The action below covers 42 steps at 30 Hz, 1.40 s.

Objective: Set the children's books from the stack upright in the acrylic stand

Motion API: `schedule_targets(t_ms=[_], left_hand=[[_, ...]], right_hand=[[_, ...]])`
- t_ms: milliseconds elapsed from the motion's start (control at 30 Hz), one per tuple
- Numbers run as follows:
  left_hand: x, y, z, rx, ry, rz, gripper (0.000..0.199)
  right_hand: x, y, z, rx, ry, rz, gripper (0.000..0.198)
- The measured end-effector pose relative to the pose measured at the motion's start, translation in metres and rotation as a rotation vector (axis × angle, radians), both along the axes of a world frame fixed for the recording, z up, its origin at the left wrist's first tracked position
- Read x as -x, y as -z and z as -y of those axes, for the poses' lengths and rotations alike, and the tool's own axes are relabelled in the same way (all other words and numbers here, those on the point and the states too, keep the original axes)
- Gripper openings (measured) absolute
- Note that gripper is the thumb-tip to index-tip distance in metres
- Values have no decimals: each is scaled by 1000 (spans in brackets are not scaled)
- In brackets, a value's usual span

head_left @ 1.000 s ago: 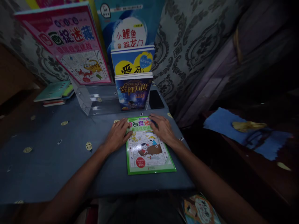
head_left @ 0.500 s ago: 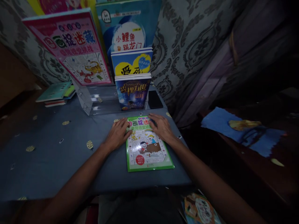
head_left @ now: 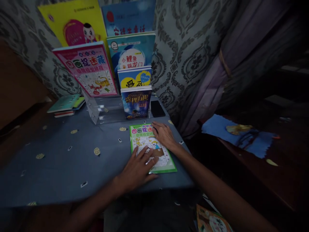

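A picture book with a green border (head_left: 167, 168) lies flat near the table's front right edge, its cover facing up. My left hand (head_left: 137, 169) is spread over the lower left of the cover, fingers apart, hiding part of the drawing. At the book's upper right my right hand (head_left: 165, 135) rests with its fingers stretched over the title's end and the side edge. Neither hand lifts the book.
Behind the book, a clear stand (head_left: 93, 111) holds several upright books, including a pink one (head_left: 96, 72). A black phone (head_left: 157, 109) lies beside it. A small book stack (head_left: 64, 104) sits at the back left. Other books (head_left: 211, 220) are below the table.
My left hand has moved from the book's upper left edge down onto the lower cover. My right hand stays at the upper right. The view has tilted up, showing more of the stand.
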<state>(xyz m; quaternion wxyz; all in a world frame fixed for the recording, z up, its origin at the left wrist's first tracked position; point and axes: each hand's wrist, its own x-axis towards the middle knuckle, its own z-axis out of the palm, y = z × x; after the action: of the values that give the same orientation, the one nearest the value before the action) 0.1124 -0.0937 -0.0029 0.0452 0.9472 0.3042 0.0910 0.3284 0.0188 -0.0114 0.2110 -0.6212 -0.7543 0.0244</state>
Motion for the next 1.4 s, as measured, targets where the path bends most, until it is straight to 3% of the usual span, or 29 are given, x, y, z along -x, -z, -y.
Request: schedule_targets(t_ms=[400, 500, 600, 700, 800, 1167, 1400], left_hand=[[41, -17, -15, 106, 47, 39, 52], [40, -22, -42, 151, 18, 99, 41], [31, -20, -86, 101, -126, 173, 34], [18, -13, -125, 41, -275, 204, 34], [10, -4, -143, 5, -314, 186, 34], [13, 7, -146, -37, -300, 187, 38], [13, 8, -145, -27, -312, 192, 38]], right_hand=[[-8, -6, 23, -2, 29, 97, 40], [-6, -8, 22, 5, 26, 97, 37], [7, -12, 22, -5, -3, 98, 34], [29, -14, 22, 5, -133, 89, 35], [43, -14, 21, 41, -225, 60, 38], [-10, -4, 28, 63, -34, -30, 41], [-12, -2, 27, 98, -5, -76, 42]])
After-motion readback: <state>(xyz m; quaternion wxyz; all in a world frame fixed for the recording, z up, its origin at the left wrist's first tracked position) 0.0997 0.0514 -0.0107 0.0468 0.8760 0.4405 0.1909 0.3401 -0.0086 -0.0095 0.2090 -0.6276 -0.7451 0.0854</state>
